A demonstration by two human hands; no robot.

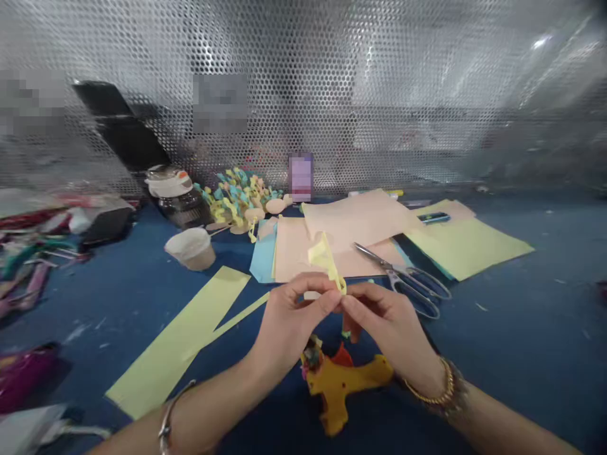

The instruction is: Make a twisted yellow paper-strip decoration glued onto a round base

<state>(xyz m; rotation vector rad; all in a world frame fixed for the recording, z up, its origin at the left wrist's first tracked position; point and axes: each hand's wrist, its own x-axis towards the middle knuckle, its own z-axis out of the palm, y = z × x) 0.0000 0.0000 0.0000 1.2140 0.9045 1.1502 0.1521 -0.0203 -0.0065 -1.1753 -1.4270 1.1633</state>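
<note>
Nearest me, on a dark blue tabletop [512, 354], lies a yellow-orange tool [348, 382] with a red part, shaped like a glue gun, just below my hands. A silver bracelet [165, 426] circles my left wrist and a gold-coloured one [441, 384] my right. Above the tool, my hands meet fingertip to fingertip: my left hand [298, 309] pinches the lower end of a small yellow paper piece [324, 256] between thumb and forefinger, and my right hand [386, 319] pinches it at the same spot, beside a little curled loop. The piece points up and away from me. To the left lie a wide yellow paper strip [177, 341] and a narrow one [244, 318]. Beyond my right hand, open scissors [403, 275] rest partly on overlapping pink, blue and yellow paper sheets [355, 218]; more yellow paper [469, 243] lies farther right. On the left, beyond the strips, stands a white cup [192, 249], then a cluster of small pastel paper shapes [239, 193] beside a dark jar [183, 202]. A perforated metal sheet [322, 82] fills the background.
</note>
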